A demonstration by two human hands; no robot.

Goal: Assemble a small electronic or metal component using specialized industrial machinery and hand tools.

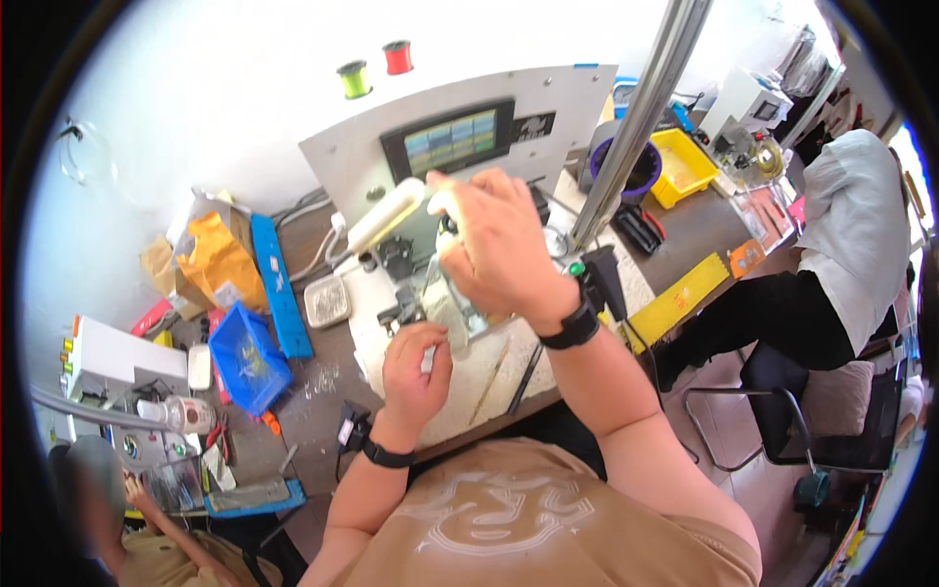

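Note:
In front of me stands a white machine (342, 147) with a dark-framed screen (450, 142). My right hand (499, 240) is raised before it, overlapping the area just below the screen. Its index finger points up by the tip of a white lamp arm (386, 217), and the thumb is apart from the fingers; nothing shows in its grasp. Lower and to the left, my left hand (416, 377) is closed with curled fingers beside a small dark fixture (401, 311) on the machine. Whatever those fingers hold is too small or hidden.
A green spool (354, 80) and a red spool (398, 57) top the machine. To the left are a blue bin (249, 362) and a metal dish (327, 300); to the right, a yellow bin (683, 168) and a metal post (641, 117). People sit on both sides.

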